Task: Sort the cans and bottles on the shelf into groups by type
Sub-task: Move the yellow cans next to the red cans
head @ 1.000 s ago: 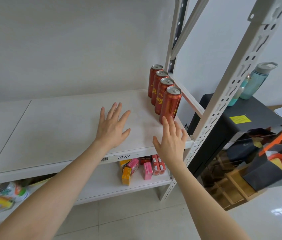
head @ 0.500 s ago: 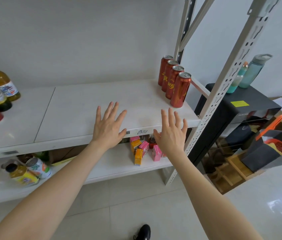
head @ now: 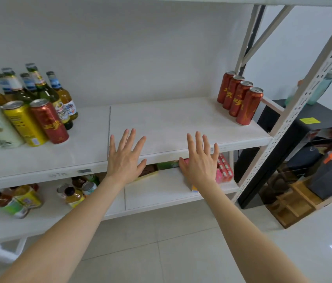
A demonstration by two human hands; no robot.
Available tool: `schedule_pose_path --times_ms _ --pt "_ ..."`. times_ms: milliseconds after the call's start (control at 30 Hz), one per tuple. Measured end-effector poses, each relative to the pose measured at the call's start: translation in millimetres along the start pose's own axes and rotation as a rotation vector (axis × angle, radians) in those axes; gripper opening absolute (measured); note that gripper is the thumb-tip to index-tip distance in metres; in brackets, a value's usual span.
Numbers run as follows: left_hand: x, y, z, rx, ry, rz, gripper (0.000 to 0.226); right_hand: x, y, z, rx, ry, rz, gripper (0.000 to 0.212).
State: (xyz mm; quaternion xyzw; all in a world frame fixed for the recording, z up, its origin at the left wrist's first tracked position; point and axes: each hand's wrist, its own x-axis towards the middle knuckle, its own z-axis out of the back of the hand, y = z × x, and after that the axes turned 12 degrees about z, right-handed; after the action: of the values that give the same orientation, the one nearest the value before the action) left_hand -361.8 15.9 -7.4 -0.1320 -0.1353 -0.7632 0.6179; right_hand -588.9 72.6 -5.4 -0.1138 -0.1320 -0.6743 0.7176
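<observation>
Fingers (head: 129,139) spread straight on my left hand (head: 125,160) and right hand (head: 199,162), gripping nothing, both over the shelf (head: 171,119) front edge, ready to reach. Bottles (head: 38,86) crowd the left end, unsorted. Four red cans (head: 239,99) stand in a row at the right end, grouped by type. Stray red can (head: 48,121) among the bottles, probably my next pick.

Matt white shelf board (head: 171,121), glossy metal red cans (head: 240,99), shiny glass bottles (head: 59,94), glossy floor tiles (head: 181,252)

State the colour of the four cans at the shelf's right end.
The cans are red with gold lettering; head view.
</observation>
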Motion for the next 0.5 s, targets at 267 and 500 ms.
schedule_pose_path --times_ms 267,500 --pt "-27 128 0 0.043 -0.005 0.039 0.073 26 131 -16 0.003 -0.004 0.032 0.078" --pt "-31 212 -17 0.045 -0.02 0.079 0.077 59 215 -42 0.005 0.043 0.077 0.077"
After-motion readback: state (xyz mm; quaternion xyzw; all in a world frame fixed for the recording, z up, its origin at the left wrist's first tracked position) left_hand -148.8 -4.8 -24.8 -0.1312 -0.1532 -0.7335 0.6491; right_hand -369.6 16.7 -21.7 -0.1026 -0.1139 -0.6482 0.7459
